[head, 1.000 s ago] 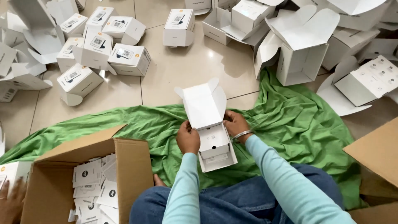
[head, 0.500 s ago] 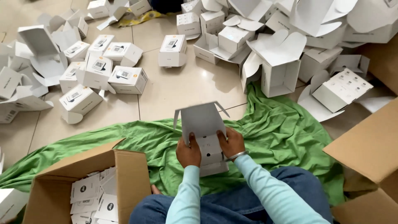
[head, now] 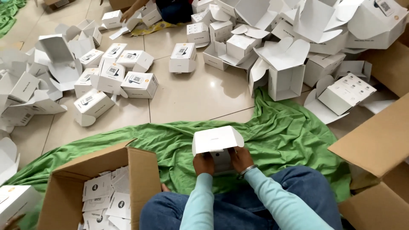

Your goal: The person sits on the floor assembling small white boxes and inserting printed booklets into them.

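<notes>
Two hands: both on one small white carton (head: 217, 142), held above the lap over the green cloth (head: 281, 140).
Left hand (head: 203, 162): grip closed on the carton's lower left side, fingers wrapped behind it.
Right hand (head: 241, 158): grip closed on the lower right side; a bracelet shows at the wrist.
Carton: upright between the hands, lid flap now folded down over the top. Half a second ago the flap stood raised and the inside showed.
Reading of the change: I judge the closing fold nearly done; whether the flap is tucked in I cannot tell.
Near left: open brown cardboard box (head: 91, 187) beside the knee, with loose white printed cards (head: 108, 200) inside.
Near right: another brown box (head: 379, 157), flaps open, contents hidden.
Floor (head: 191, 93): pale tile; closed white cartons (head: 138, 84) grouped at left, opened empty ones (head: 283, 70) heaped at right.
Far edge: another person's hand (head: 127, 13) on a carton at the top.
View: camera has tilted up since a second ago, showing more floor.
</notes>
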